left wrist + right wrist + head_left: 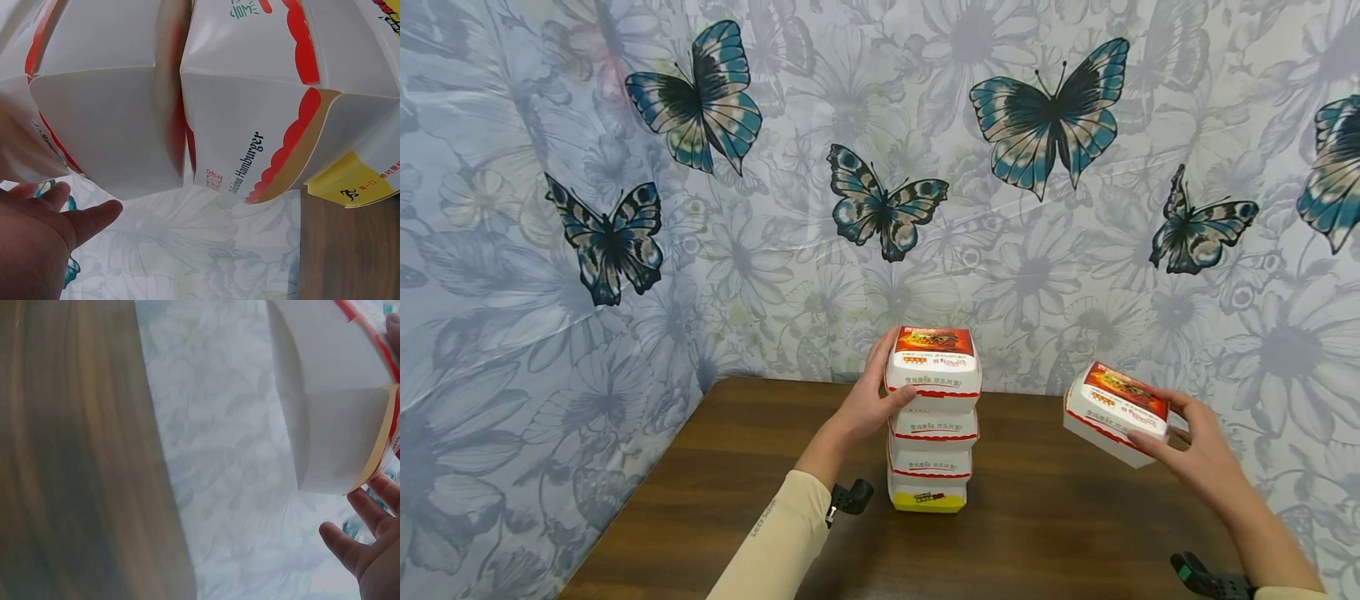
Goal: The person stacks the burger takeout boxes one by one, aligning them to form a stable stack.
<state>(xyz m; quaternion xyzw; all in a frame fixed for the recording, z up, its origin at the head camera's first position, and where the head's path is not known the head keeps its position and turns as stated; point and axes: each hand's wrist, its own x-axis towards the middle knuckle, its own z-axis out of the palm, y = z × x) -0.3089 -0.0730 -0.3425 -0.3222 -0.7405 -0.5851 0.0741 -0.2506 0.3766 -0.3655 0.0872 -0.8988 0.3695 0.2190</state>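
Several white paper hamburger boxes with red scalloped trim stand in a slightly uneven stack (931, 462) on the wooden table. My left hand (871, 396) holds the top hamburger box (943, 383) at its left side, thumb on the front. In the left wrist view, part of my left hand (37, 240) shows beside the box walls, some fingers extended. To the right, my right hand (1198, 454) grips another hamburger box (1093, 408) by its right end, raised and tilted above the table. The right wrist view shows that box's white side (344, 434); part of the grip falls outside the frame.
The brown wooden table (715, 483) reaches back to a wall covering (790, 317) printed with grey flowers and teal butterflies. A yellow-marked box (951, 502) forms the base of the stack. Both wrists wear black straps with camera mounts.
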